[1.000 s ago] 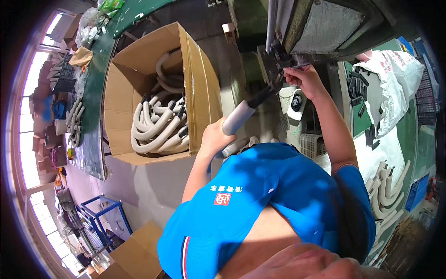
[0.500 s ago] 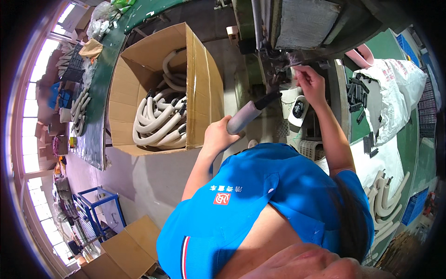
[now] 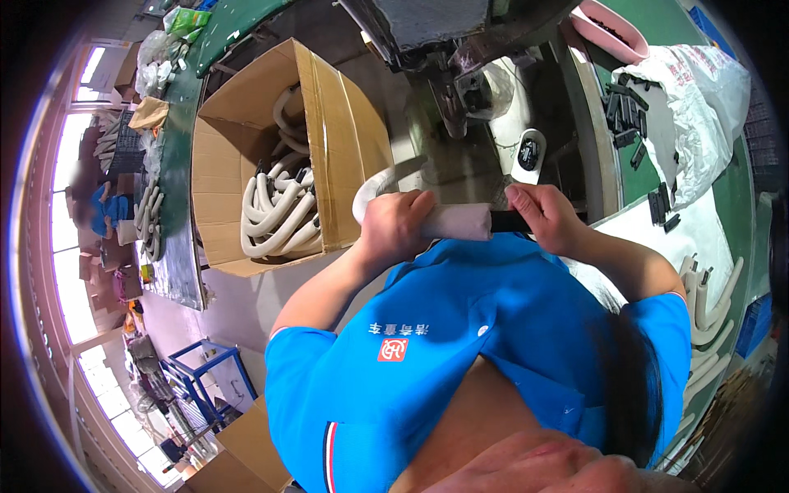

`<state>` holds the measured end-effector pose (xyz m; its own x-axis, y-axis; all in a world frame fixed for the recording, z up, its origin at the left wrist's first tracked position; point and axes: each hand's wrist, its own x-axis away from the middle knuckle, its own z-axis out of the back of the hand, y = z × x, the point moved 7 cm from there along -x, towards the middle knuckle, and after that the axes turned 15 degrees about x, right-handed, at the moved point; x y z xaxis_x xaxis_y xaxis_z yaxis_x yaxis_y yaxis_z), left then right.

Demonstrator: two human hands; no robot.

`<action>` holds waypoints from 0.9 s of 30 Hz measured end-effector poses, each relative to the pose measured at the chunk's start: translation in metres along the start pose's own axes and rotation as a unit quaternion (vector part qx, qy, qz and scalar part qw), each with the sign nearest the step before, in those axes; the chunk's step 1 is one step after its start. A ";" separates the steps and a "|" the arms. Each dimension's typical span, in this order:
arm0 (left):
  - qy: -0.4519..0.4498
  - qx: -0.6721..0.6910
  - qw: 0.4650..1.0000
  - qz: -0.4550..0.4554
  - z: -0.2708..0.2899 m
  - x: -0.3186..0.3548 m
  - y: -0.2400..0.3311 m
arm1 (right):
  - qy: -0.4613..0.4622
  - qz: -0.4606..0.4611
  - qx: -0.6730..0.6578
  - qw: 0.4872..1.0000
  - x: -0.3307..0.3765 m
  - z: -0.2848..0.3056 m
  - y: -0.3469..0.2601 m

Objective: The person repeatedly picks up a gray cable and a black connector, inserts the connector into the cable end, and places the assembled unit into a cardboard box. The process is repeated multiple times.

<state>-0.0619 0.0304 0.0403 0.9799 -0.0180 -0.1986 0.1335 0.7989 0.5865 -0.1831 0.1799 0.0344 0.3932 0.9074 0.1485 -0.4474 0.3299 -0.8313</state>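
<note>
In front of my chest lies a curved, pale grey foam-covered tube (image 3: 460, 223), its straight end roughly level and its bent part curling up at the left. My left hand (image 3: 396, 223) is wrapped round it near the bend. From the right end of the sleeve sticks out a black end piece (image 3: 507, 221). My right hand (image 3: 546, 215) is closed on that black piece, thumb on top; its far end is partly hidden behind the fingers.
Ahead stands a dark machine (image 3: 448, 99). At the left an open cardboard box (image 3: 349, 140) holds several similar tubes. On the right-hand green table are black plastic parts (image 3: 626, 115), a white sack (image 3: 699, 123), a pink bin (image 3: 612, 37) and more curved tubes (image 3: 707, 308).
The tube has swung from tilted toward the machine to level before my chest. My right hand has come down from the machine and taken hold of the black end piece.
</note>
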 end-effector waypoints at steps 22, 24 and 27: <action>0.396 0.654 0.626 0.151 -0.003 0.031 -0.075 | 0.439 -0.245 -0.225 0.835 0.065 -0.005 0.196; 0.345 0.766 0.523 0.143 -0.013 0.035 -0.100 | 0.276 -0.139 -0.412 0.857 0.056 -0.025 0.179; 0.306 0.792 0.474 0.235 -0.072 0.034 -0.138 | 0.084 0.099 -0.618 0.776 0.039 -0.034 0.108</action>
<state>-0.0574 -0.0370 -0.1043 0.7953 0.5026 0.3390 0.3402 -0.8328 0.4366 -0.1888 0.2423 -0.0681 0.5606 0.8274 -0.0328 0.5583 -0.4069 -0.7230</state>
